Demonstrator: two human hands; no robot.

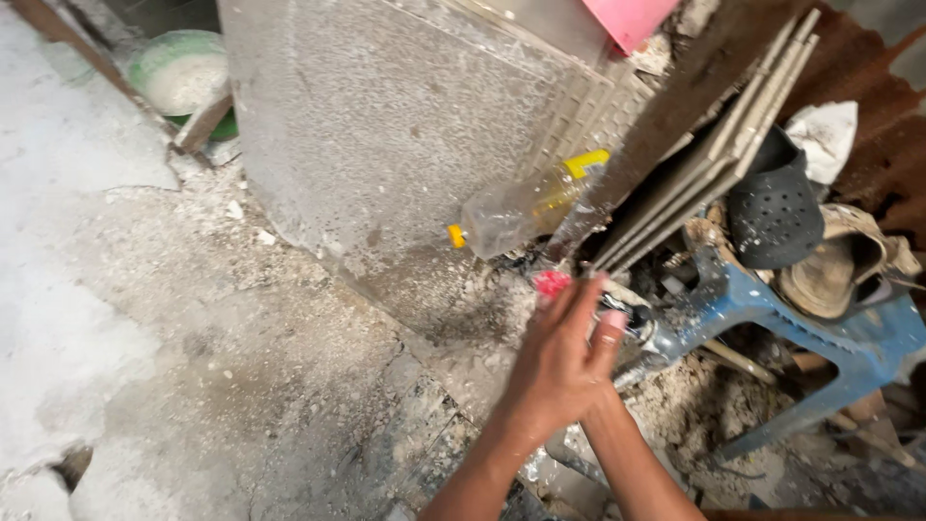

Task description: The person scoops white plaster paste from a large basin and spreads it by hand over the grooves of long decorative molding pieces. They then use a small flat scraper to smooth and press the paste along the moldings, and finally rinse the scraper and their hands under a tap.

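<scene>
I am pressing my left hand (552, 362) and right hand (608, 333) together, palms touching, holding nothing. A red cap (552, 283) is sitting just past my fingertips, a bottle (516, 214) lying beyond it.

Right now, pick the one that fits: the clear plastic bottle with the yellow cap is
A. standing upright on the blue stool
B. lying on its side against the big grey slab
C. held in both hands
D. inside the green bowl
B: the clear bottle lies tilted on its side against the grey slab, above the hands, which are pressed together and not touching it.
</scene>
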